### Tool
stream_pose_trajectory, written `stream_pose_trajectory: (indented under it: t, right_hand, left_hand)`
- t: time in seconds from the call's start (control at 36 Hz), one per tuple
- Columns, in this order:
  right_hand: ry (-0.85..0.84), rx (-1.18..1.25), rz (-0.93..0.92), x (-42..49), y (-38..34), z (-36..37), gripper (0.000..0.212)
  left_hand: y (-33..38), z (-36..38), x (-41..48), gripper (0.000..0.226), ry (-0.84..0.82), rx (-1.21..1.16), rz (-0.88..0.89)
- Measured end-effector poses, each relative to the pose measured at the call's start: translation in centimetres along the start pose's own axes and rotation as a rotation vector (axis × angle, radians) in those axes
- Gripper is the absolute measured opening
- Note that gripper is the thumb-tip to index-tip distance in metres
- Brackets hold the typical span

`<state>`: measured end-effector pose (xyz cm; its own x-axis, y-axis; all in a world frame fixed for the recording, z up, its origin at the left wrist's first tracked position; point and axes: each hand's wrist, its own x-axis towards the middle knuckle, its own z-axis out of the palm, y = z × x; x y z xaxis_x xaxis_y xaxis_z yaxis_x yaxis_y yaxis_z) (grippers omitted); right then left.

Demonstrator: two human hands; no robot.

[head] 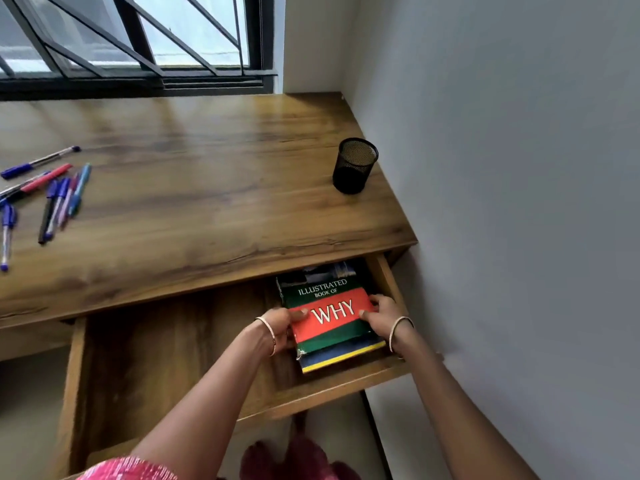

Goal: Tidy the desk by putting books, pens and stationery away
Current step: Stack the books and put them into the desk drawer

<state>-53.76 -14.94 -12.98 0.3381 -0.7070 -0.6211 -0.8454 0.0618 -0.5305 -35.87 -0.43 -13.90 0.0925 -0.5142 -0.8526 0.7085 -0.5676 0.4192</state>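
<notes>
Lying loose at the bench's (207, 188) left end are the pens (52, 199); a black mesh pen cup (354, 166) stands near the wall. Both hands, left (277, 329) and right (382, 315), grip the "Illustrated Book of Why" (329, 313) atop other books (341, 358) in the open drawer's (343, 386) right end.

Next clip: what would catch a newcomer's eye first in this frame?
The red and green book titled WHY, held at its sides by the left hand and right hand in the open drawer, atop another book. Then the scattered pens at the desk's left and the black mesh cup near the wall.
</notes>
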Motion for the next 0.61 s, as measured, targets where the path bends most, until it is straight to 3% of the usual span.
stream_pose_trajectory:
  t: [0.14, 0.22, 0.33, 0.44, 0.5, 0.61]
  right_hand:
    - [0.058, -0.264, 0.028, -2.9, -0.8, 0.5, 0.053]
    - [0.053, -0.423, 0.116, -4.1, -0.9, 1.3, 0.064]
    - [-0.004, -0.429, 0.192, -3.9, -0.8, 2.4, 0.056]
    - [-0.03, -0.347, 0.193, -3.3, -1.2, 3.0, 0.047]
    - [-0.022, -0.236, 0.201, -3.0, -1.4, 3.2, 0.039]
    - [0.014, 0.317, 0.318, -1.7, -1.5, 4.2, 0.018]
  left_hand:
    - [0.8, 0.1, 2.7, 0.005, 0.133, 0.03, 0.044]
    - [1.1, 0.9, 3.9, 0.007, 0.129, -0.006, 0.056]
    - [1.9, 2.6, 4.7, 0.009, 0.149, -0.049, 0.108]
    - [2.5, 3.0, 5.3, 0.004, 0.174, -0.067, 0.16]
    - [2.7, 3.4, 5.1, 0.021, 0.218, -0.05, 0.177]
    - [3.0, 3.2, 5.3, 0.037, 0.403, 0.1, 0.311]
